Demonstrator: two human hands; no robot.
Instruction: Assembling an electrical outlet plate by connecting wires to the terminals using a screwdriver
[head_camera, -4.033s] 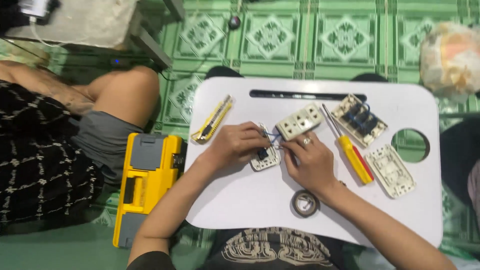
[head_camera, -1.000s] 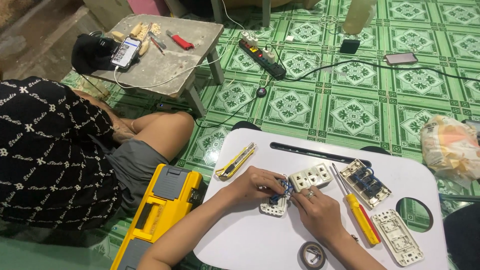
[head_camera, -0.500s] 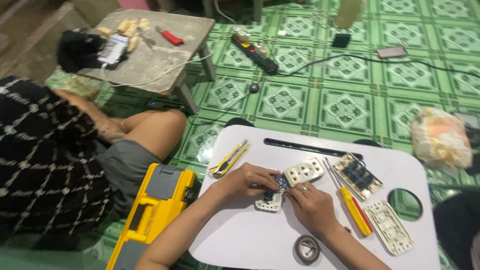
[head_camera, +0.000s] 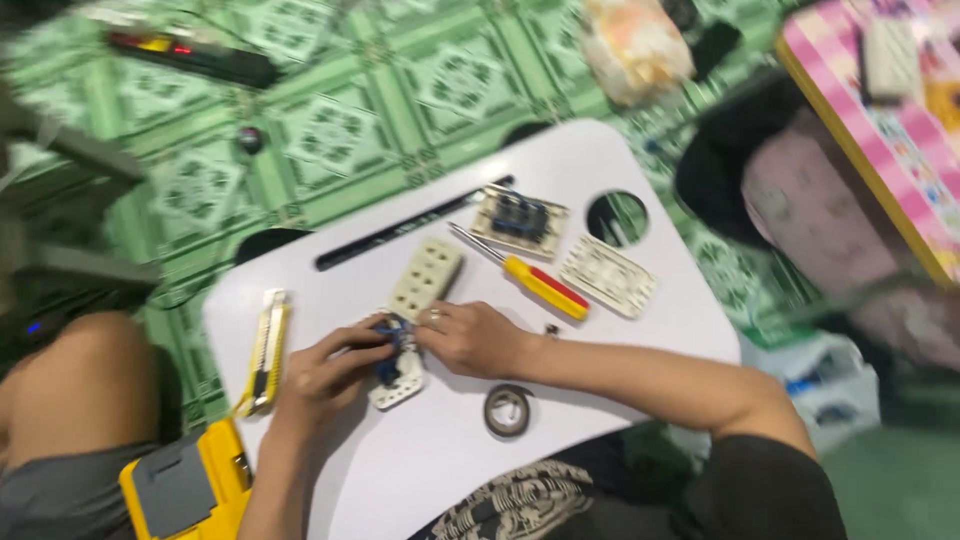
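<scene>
Fingers of both hands are being closed on a small white socket module (head_camera: 398, 378) with blue wires, lying on the white lap table (head_camera: 420, 470); left hand (head_camera: 325, 375) and right hand (head_camera: 470, 338) are being kept at its edges, since it is judged light, rigid, with delicate wiring.

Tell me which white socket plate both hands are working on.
The small plate with blue wires, pinched between left hand and right hand; the others lie untouched farther up.

bag (head_camera: 636, 47) | top centre, floor | crumpled, pale orange-white
</scene>
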